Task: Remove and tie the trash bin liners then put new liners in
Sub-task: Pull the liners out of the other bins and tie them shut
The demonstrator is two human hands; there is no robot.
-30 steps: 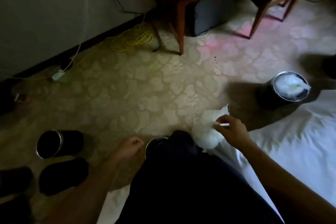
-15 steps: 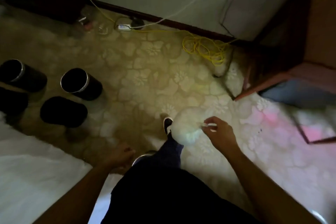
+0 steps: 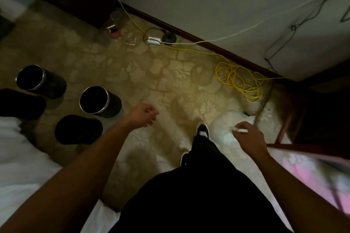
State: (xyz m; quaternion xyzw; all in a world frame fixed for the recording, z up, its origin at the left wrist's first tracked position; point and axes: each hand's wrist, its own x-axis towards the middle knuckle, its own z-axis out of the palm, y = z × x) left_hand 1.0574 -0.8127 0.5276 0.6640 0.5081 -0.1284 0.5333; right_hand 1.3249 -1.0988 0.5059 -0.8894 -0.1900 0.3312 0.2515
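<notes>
A: The view has swung left, and dark bins (image 3: 94, 100) now stand by the bed (image 3: 17, 157); the left hand (image 3: 144, 114) is loosely curled, its grip empty

B: The white liner (image 3: 222, 130) has come along, hanging beside the shoe (image 3: 202, 128), top pinched in the right hand (image 3: 248, 136): removed, I'd say, and being carried off

Floor's a beige floral carpet (image 3: 170, 73), pretty dim. Messy coil of yellow cable (image 3: 240, 81) sits at right-center by the dark baseboard (image 3: 208, 43), and a white adapter box (image 3: 154, 40) lies near the top middle. A white cord (image 3: 246, 30) runs up the wall. White bedsheet (image 3: 17, 157) at lower left, reddish wooden furniture (image 3: 284, 145) on the right edge.
</notes>
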